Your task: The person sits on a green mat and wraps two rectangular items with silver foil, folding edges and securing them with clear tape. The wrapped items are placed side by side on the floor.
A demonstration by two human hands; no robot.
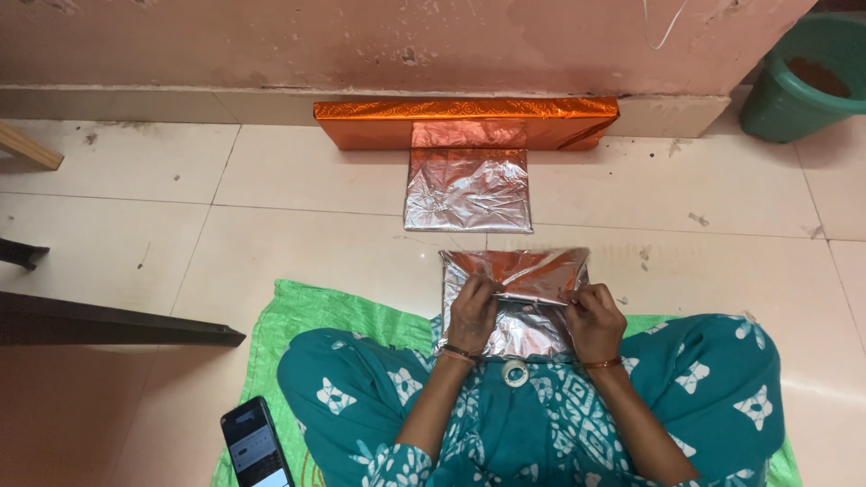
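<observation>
- Both hands are working on a flat parcel in silver foil paper (pixel 514 302), which is lying on the floor tiles just ahead of the person's crossed legs; the left hand (pixel 472 313) and right hand (pixel 594 320) are each pinching the same folded flap of foil, fingers clenched on its edge.
- Progress, judged from the wrap: the far face and sides are already looking covered; the flap between the fingers is being held down and does not yet appear taped, so closing the seam seems to be what is left.
- A roll of tape (pixel 515 372) is resting in the lap, just behind the fingers, between the wrists.
- Beyond the fingers, a second silver-wrapped parcel (pixel 467 189) is lying flat, touching a long orange-wrapped box (pixel 465 122) set against the wall; both are looking finished.
- Well right of the fingers and beyond, a green bucket (pixel 798 77) is standing; behind the left hand, a phone (pixel 255 445) is lying on a green mat (pixel 316 320).
- Nothing is lying between the fingers and the tape.
</observation>
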